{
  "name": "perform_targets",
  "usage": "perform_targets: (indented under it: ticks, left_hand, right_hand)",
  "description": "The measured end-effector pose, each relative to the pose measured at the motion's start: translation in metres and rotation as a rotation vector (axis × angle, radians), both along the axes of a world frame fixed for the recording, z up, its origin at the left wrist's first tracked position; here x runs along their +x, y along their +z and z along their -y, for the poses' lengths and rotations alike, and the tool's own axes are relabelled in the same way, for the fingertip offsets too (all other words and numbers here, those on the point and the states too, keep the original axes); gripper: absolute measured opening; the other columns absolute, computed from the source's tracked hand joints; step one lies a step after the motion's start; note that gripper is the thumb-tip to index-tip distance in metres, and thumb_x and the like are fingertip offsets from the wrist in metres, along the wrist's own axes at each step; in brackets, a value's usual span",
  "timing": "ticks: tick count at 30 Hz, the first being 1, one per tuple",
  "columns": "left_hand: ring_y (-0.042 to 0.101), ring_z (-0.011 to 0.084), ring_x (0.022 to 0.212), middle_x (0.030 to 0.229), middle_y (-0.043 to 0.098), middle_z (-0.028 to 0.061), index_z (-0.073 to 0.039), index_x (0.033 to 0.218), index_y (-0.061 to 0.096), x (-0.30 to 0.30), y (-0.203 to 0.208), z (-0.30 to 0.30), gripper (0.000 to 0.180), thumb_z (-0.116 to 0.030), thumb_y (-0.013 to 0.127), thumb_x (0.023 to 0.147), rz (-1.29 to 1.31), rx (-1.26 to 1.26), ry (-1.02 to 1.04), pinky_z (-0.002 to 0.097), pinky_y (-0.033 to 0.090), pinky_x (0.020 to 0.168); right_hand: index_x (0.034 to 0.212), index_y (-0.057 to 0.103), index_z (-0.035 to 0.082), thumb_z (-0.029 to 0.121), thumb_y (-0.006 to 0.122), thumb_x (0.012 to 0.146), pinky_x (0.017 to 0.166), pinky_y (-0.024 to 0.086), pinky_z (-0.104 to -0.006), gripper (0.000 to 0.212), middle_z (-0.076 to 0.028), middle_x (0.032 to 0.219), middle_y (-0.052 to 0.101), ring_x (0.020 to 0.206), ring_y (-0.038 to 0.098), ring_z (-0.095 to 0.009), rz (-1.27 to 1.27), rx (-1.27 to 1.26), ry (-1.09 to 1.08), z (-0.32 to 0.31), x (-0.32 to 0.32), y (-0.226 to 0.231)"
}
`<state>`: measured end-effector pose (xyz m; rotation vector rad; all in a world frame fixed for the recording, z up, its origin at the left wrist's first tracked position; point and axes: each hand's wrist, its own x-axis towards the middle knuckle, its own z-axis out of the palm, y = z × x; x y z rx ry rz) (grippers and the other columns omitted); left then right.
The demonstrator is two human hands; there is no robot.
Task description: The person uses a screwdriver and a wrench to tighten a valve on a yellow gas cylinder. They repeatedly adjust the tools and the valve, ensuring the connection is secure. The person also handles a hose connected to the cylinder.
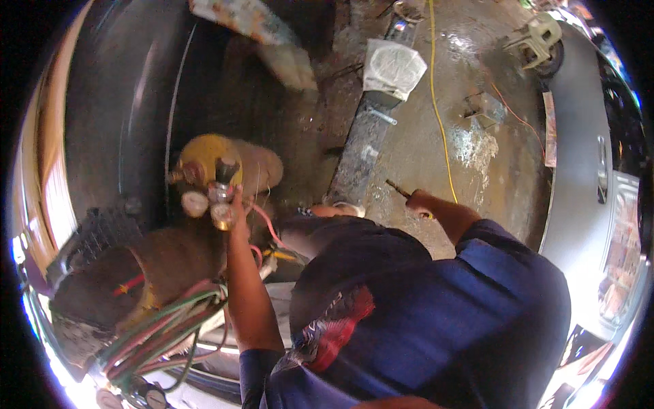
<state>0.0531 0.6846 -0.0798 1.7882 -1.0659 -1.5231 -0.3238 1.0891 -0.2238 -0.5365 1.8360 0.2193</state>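
Note:
My left hand (237,213) is at a pressure regulator (222,193) with two round gauges, its fingers closed around the regulator's side. The regulator is fixed to the top of a yellow-topped gas cylinder (204,151). A pink hose (267,221) runs beside that hand. Away to the right, my right hand (424,203) is closed on a short dark tool (398,187), which points toward the upper left. What kind of tool it is, I cannot make out.
Coiled green and red hoses (163,327) lie at the lower left, beside a larger dark cylinder (102,290). A narrow bench (354,160) carries a plastic-wrapped piece (394,68). A yellow hose (436,102) crosses the wet floor. A silver car (579,170) stands at right, near a plastic chair (538,41).

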Motion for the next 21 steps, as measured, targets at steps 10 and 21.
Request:
perform_targets:
  ticks: [10,21]
  left_hand:
    - [0.066,0.0196,0.108,0.133,0.067,0.0078,-0.004,0.135,0.061,0.019,-0.08,0.018,0.062,-0.042,0.083,0.092,0.14,-0.058,-0.016,0.0389,0.055,0.089]
    - [0.065,0.0325,0.119,0.14,0.061,0.0132,-0.01,0.146,0.052,-0.101,-0.399,-0.197,0.065,-0.046,0.075,0.097,0.435,0.282,-0.183,0.0479,0.054,0.097]
  right_hand:
    - [0.084,0.066,-0.004,0.023,0.074,0.085,0.052,0.056,-0.0458,0.028,-0.013,0.071,0.066,0.06,0.067,-0.025,0.024,-0.134,0.199,0.115,-0.047,-0.07]
    - [0.091,0.064,0.005,0.011,0.068,0.093,0.066,0.057,-0.0357,0.007,-0.007,0.086,0.066,0.078,0.066,-0.019,0.367,-0.239,-1.056,0.063,-0.17,-0.222]
